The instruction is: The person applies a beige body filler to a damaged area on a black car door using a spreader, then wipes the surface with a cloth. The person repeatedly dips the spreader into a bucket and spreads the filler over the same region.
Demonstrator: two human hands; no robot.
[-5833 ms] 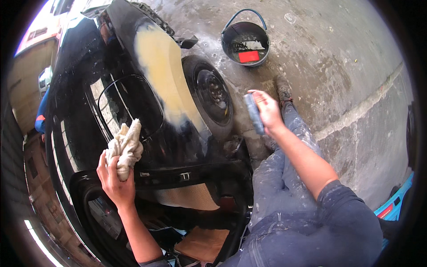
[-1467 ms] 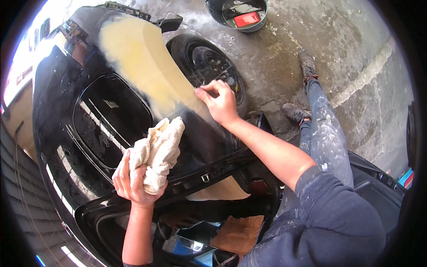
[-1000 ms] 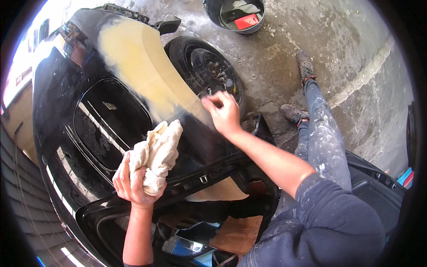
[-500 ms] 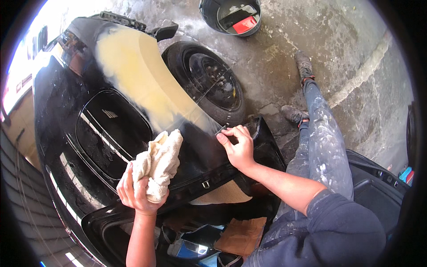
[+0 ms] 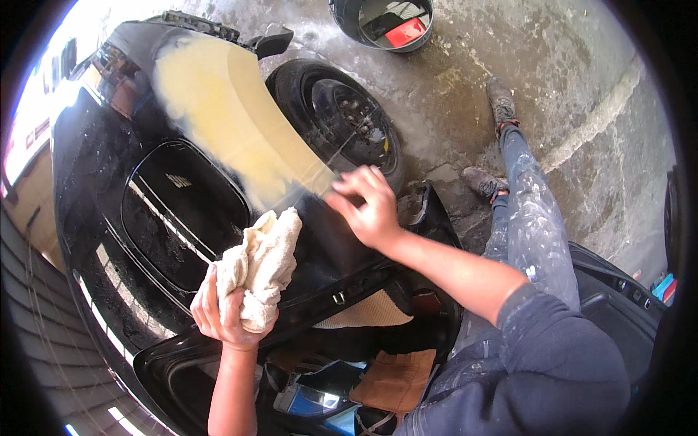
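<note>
My left hand (image 5: pixel 231 314) is closed around a crumpled cream cloth (image 5: pixel 263 265) and holds it up over the black car body. On the black car's fender (image 5: pixel 240 116) lies a large patch of pale yellow filler with feathered edges. At the lower end of that patch, my right hand (image 5: pixel 367 207) pinches a small thin grey piece (image 5: pixel 336 176) against the surface by the wheel arch. Motion blurs those fingertips, and the piece's kind cannot be made out.
Beside the fender is a black wheel (image 5: pixel 349 120). A black bucket (image 5: pixel 339 23) with water and a red item stands on the concrete floor (image 5: pixel 560 102). Below my hands, the open car interior holds brown cardboard (image 5: pixel 396 378). An open door panel (image 5: pixel 618 312) is at my right.
My right hand has moved up and left along the fender edge, onto the end of the yellow patch. The left hand and the cloth have stayed almost in place.
</note>
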